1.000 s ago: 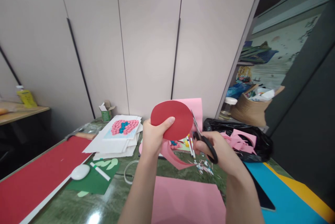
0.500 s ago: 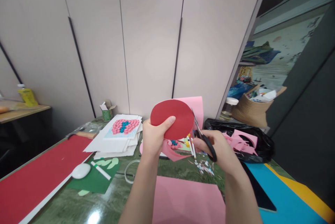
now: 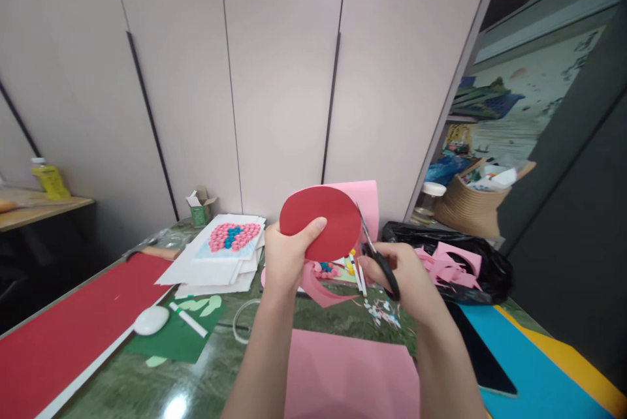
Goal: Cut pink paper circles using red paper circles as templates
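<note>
My left hand (image 3: 289, 252) grips a red paper oval (image 3: 333, 220), thumb on its face and fingers hidden behind. Pink paper (image 3: 367, 200) stands up behind the oval, and a curled pink strip (image 3: 326, 292) hangs below it. My right hand (image 3: 399, 272) holds black-handled scissors (image 3: 382, 265), their blades pointing up along the oval's right edge. How far the blades are parted is hard to see. Under my forearms a pink sheet (image 3: 353, 373) lies flat on the green table.
At left, white sheets with a pink-and-blue heart picture (image 3: 235, 238) lie near a red sheet (image 3: 88, 334). A white mouse (image 3: 151, 320) and a marker (image 3: 189, 320) rest on green paper. At right are a black bag (image 3: 497, 269) with pink scraps, a dark tablet (image 3: 482, 354) and blue paper (image 3: 533, 367).
Both hands, with the red oval and the scissors, have shifted very slightly to the left. The scissors remain at the oval's right edge.
</note>
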Motion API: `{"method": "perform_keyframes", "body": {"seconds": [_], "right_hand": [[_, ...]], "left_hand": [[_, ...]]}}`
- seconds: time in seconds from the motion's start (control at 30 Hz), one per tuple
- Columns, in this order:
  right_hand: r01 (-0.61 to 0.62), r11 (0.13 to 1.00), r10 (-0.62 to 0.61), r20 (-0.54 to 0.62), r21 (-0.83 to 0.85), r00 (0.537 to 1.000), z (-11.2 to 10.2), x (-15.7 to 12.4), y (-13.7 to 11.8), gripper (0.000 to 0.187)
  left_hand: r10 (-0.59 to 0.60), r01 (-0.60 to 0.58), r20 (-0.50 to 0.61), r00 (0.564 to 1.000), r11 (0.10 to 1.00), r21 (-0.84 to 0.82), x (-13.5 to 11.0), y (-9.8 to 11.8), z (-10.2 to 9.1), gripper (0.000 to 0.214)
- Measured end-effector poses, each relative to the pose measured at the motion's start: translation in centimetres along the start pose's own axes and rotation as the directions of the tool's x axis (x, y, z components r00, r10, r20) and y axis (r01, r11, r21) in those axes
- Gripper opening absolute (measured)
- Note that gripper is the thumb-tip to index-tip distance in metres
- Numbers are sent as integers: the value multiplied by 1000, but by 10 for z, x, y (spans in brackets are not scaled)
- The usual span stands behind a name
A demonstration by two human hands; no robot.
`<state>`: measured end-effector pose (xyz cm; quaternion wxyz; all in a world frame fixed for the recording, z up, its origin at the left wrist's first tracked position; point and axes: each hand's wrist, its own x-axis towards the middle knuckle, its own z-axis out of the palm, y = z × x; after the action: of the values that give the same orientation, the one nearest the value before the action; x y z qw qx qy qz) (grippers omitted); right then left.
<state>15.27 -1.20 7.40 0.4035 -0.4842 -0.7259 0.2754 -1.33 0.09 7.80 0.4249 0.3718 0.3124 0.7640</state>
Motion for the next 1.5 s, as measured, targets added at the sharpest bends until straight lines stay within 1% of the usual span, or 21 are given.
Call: {"method": "perform_keyframes", "body": {"seconds": [0.2, 0.37, 0.57, 0.73, 0.83, 0.93, 1.07, 1.27, 1.5], "right_hand": [[0, 1000, 0, 0, 0, 1000, 0, 1, 4, 23], [-11, 1000, 11, 4, 15, 1000, 1, 0, 5, 24], [-4, 1000, 4, 4, 15, 1000, 1, 2, 2, 23], [12, 997, -15, 40, 72, 999, 2, 3, -4, 24], [7, 995, -14, 75, 98, 997, 2, 4, -5, 21], [5, 995, -13, 86, 102, 996, 2, 4, -6, 17], [2, 996, -8, 71, 86, 997, 4, 3, -6, 14], [-6, 998, 4, 40, 61, 999, 6, 3, -6, 17], [10, 1000, -10, 24, 4, 1000, 3, 3, -2, 18]], "left_hand": [[8, -8, 14, 1000, 1000, 9, 1, 1, -2, 29], [12, -12, 23, 1000, 1000, -3, 1, 1, -2, 30], [22, -22, 4, 1000, 1000, 9, 1, -2, -2, 29], [0, -2, 55, 998, 1000, 26, 3, -1, -5, 28], [-18, 12, 97, 995, 998, 66, 4, -1, -8, 28], [-25, 15, 122, 992, 996, 82, 5, 1, -8, 27], [-26, 14, 123, 992, 995, 95, 5, 2, -8, 27], [-23, 10, 122, 992, 994, 105, 5, 2, -10, 29], [-44, 34, 120, 992, 996, 83, 3, 5, -9, 28]]}}
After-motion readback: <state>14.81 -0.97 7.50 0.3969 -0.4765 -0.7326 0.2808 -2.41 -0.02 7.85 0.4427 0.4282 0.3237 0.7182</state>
